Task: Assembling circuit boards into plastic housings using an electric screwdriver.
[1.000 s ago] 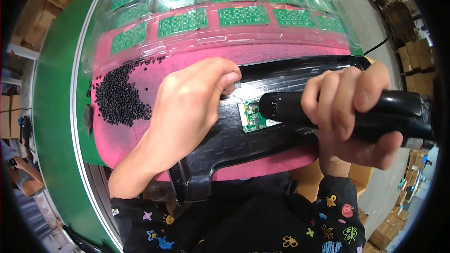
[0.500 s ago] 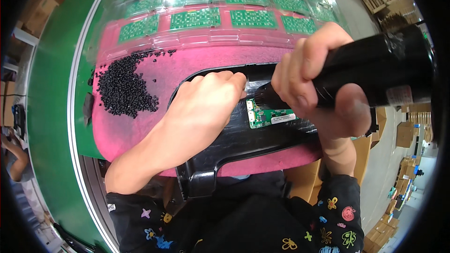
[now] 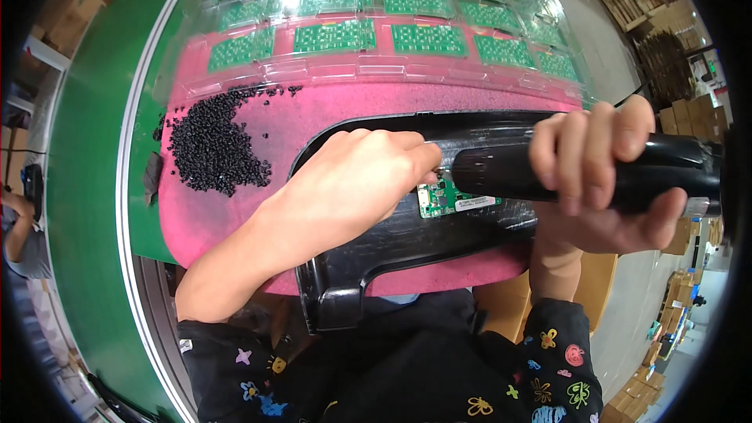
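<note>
My right hand (image 3: 595, 160) is wrapped round a black electric screwdriver (image 3: 501, 173), tilted almost level with its nose pointing left. Below the nose a small green circuit board (image 3: 440, 205) with a white label lies inside a curved black plastic housing (image 3: 423, 244). My left hand (image 3: 352, 176) reaches over the housing, thumb and fingers pinched together close to the screwdriver's tip. Whatever lies in that pinch is hidden. Part of the board's upper edge is covered by my fingers and the tool. Left of the housing is a heap of small black screws (image 3: 210, 145).
Clear plastic trays (image 3: 329, 72) with several green boards stand at the back. A pink mat (image 3: 196, 227) lies under the housing. A dark lump (image 3: 153, 178) sits by the mat's left edge. A green surface (image 3: 94, 211) runs along the left, and cardboard boxes stand at the right.
The screwdriver and my right hand have shifted right, and the tool now lies flatter. My left hand has moved slightly right, still pinched by the tool's tip.
</note>
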`<state>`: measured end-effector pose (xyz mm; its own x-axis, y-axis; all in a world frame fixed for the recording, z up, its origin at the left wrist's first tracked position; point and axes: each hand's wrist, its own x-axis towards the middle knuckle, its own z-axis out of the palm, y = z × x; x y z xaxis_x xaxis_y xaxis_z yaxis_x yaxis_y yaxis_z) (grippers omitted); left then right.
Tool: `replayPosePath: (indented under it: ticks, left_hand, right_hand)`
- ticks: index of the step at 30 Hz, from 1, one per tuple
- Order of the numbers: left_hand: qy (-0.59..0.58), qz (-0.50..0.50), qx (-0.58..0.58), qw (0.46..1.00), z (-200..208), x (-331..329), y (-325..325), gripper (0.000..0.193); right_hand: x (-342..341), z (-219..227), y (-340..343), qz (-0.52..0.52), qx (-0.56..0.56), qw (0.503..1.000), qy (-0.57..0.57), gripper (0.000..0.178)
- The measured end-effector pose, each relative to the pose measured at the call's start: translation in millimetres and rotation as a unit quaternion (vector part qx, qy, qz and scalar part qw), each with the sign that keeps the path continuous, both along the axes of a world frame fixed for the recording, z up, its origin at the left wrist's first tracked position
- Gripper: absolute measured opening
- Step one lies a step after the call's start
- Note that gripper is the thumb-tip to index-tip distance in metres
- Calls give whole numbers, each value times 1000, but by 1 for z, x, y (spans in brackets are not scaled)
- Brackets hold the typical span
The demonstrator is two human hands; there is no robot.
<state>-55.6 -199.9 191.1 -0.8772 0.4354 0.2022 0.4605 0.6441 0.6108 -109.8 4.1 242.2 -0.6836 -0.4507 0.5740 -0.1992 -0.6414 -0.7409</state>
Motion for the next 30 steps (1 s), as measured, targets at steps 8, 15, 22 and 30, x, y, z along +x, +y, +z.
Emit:
replayPosePath:
  ticks: [8,15,22,30]
  left_hand:
    - [68,-37,54,995,-1,-4,2,14]
    - [82,-47,95,991,-1,-5,4,19]
    - [35,-92,65,993,1,-5,2,18]
    - [71,22,64,995,-4,-4,-3,11]
  right_hand:
    - [1,4,14,9,-104,992,-72,36]
    - [-1,4,21,12,-78,996,-50,37]
    - [3,-2,18,57,49,994,-73,47]
    - [20,2,2,16,151,984,-93,48]
